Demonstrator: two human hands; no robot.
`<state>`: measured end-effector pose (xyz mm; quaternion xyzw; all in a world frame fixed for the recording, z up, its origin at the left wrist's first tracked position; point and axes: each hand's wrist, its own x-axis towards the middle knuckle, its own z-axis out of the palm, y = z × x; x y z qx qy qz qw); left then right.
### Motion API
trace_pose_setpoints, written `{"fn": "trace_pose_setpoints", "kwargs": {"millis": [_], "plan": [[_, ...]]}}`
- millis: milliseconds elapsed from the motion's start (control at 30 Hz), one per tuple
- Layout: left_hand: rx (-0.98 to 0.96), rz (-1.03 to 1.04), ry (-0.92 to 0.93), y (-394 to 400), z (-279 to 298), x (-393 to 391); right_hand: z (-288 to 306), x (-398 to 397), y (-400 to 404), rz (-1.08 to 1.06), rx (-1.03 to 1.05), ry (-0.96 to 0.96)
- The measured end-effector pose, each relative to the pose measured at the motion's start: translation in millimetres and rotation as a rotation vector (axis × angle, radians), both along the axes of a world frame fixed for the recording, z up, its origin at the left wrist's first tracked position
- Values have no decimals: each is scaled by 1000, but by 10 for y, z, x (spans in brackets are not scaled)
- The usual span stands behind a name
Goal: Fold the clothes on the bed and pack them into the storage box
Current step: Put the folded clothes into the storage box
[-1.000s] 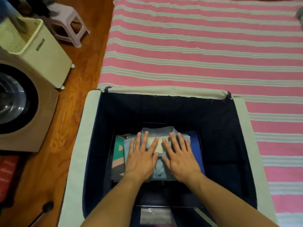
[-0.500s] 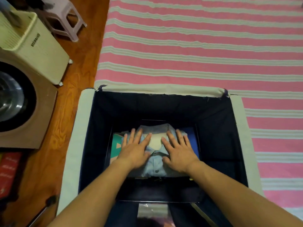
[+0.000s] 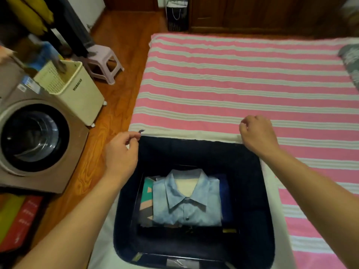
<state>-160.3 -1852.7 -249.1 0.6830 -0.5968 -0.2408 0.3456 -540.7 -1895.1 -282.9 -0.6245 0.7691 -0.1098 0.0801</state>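
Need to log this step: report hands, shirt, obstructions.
Left hand and right hand curled at far corners of storage box. Blue shirt folded inside, untouched. Nothing blocking.

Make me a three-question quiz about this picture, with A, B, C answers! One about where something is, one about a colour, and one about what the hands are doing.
1. Where is the shirt?
A. in the box
B. on the bed
C. on the stool

2. What colour is the shirt?
A. red
B. light blue
C. yellow

3. What are the hands doing?
A. pressing the shirt
B. hanging at the person's sides
C. holding the box's far corners

Answers:
1. A: it lies folded at the bottom of the box.
2. B: its collar and front are pale blue.
3. C: the left hand and right hand are at the far rim corners.
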Motion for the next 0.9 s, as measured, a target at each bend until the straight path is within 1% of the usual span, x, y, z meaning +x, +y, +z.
{"fn": "trace_pose_setpoints", "kwargs": {"millis": [67,133,167,233,267,300,333,367,433,467,500,533,567,600,633,667,700,733,800,867,900], "plan": [[-98,-44,-117,-286,-2,8,4,-95,-204,-8,120,86],[-50,-73,-253,-659,-114,17,14,-171,-416,-59,330,122],[57,-95,-373,-867,-216,37,18,-180,-509,-83,442,77],[418,-153,-603,-1217,-392,5,49,-114,-664,-99,672,-72],[600,-172,-636,-1312,-452,-16,74,-36,-677,-79,769,-129],[736,-189,-625,-1397,-505,-61,61,35,-695,-50,828,-146],[813,-207,-625,-1438,-522,-117,38,89,-704,-12,869,-110],[849,-228,-627,-1480,-555,-159,10,135,-715,9,896,-63],[838,-221,-576,-1576,-528,-255,-47,175,-766,29,913,24],[831,-205,-522,-1615,-500,-287,-89,157,-796,31,899,29],[793,-163,-403,-1645,-492,-305,-117,143,-830,10,877,19],[745,-95,-257,-1653,-458,-323,-131,109,-874,-30,839,-32],[674,17,-60,-1657,-406,-333,-145,49,-922,-116,780,-198],[598,136,140,-1661,-356,-325,-127,-13,-968,-242,708,-437],[568,222,342,-1660,-266,-321,-56,-66,-987,-357,603,-672],[576,257,523,-1645,-162,-293,69,-99,-980,-419,528,-877],[594,243,646,-1632,-52,-254,214,-133,-957,-439,459,-1048],[610,205,715,-1586,72,-205,377,-157,-915,-436,423,-1162],[555,152,767,-1478,310,-93,636,-212,-790,-392,424,-1314],[484,98,817,-1285,528,-14,835,-246,-620,-340,410,-1406],[460,59,841,-1126,649,15,932,-262,-492,-299,381,-1419]]}}
